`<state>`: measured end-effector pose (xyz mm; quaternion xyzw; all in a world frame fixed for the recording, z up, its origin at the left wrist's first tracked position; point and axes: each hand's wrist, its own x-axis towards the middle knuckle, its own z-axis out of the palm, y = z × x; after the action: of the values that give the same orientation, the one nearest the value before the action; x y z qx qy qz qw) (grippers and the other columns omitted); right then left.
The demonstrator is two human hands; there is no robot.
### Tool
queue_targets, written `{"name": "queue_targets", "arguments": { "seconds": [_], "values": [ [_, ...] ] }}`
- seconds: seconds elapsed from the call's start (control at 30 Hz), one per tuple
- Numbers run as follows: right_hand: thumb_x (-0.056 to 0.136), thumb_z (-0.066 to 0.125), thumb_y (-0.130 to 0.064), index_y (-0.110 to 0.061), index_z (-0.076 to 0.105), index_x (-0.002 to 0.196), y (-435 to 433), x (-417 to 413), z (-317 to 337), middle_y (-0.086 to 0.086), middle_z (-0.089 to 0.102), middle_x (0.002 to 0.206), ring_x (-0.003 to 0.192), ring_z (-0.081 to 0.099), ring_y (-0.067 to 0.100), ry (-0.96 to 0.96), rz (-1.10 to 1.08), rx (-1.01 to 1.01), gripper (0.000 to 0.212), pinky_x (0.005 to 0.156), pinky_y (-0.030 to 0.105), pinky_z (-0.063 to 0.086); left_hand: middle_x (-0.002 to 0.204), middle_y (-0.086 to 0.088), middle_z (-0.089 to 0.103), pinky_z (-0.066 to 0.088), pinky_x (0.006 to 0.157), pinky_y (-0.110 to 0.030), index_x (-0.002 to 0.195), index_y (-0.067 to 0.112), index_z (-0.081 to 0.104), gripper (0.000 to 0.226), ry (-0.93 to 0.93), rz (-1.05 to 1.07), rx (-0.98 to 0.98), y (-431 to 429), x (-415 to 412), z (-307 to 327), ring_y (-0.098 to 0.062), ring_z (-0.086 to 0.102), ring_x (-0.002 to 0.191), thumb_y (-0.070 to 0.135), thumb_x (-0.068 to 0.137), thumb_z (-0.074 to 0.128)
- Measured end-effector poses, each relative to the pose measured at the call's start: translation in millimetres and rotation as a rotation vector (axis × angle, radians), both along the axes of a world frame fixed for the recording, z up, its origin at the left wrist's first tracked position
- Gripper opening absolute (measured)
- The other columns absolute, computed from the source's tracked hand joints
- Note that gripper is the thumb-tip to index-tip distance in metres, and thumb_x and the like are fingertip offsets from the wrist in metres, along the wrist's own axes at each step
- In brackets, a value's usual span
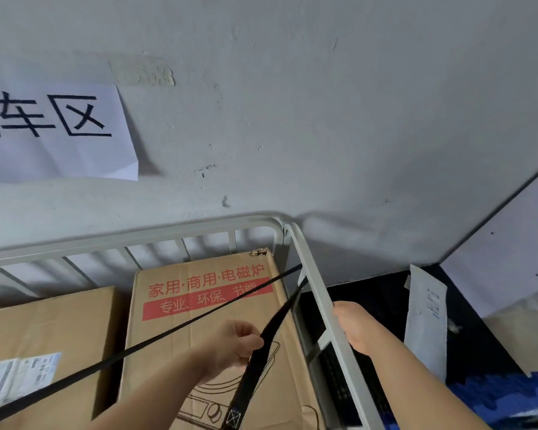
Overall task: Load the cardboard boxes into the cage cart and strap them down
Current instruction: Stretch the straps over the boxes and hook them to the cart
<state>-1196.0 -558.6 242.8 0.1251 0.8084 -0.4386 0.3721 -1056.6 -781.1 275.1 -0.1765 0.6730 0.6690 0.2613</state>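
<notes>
**Strap held over loaded cart**

Head view: the left hand (233, 342) pinches a black strap (278, 316) above the red-printed cardboard box (205, 293). This box sits beside a plain box (44, 324) inside the cage cart (312, 274). The right hand (354, 327) clenches the cart's right rail.
</notes>
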Motion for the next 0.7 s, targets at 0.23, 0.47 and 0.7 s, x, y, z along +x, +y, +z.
{"name": "queue_targets", "arguments": {
  "seconds": [0.23, 0.47, 0.7],
  "values": [
    [0.089, 0.034, -0.009, -0.013, 0.038, 0.067, -8, 29, 41, 0.006, 0.039, 0.075, 0.066, 0.036, 0.019, 0.132, 0.103, 0.144, 0.023, 0.061, 0.03, 0.03, 0.076, -0.02, 0.063, 0.054, 0.063, -0.04, 0.1, 0.0, 0.049, 0.013, -0.032, 0.288, 0.097, -22, 47, 17, -0.033, 0.062, 0.067, 0.008, 0.1, 0.038],
    [0.097, 0.042, -0.009, -0.003, 0.046, 0.135, -46, 96, 95, 0.01, 0.051, 0.132, 0.123, 0.047, 0.026, 0.36, 0.396, 0.13, 0.039, 0.093, 0.026, 0.037, 0.055, 0.002, 0.059, 0.044, 0.051, -0.024, 0.094, 0.01, 0.065, 0.021, -0.012, 0.054, -0.397, -62, 141, 39, -0.01, 0.05, 0.045, 0.029, 0.095, 0.055],
    [0.094, 0.052, -0.023, -0.025, 0.06, 0.124, -139, 208, 116, -0.009, 0.059, 0.126, 0.118, 0.052, 0.012, 0.653, 0.733, 0.106, 0.032, 0.102, 0.027, 0.037, 0.064, 0.0, 0.068, 0.045, 0.053, -0.021, 0.087, 0.014, 0.069, 0.022, -0.037, 0.071, -0.6, -136, 269, 84, -0.008, 0.055, 0.051, 0.031, 0.094, 0.057]
  ]
}}
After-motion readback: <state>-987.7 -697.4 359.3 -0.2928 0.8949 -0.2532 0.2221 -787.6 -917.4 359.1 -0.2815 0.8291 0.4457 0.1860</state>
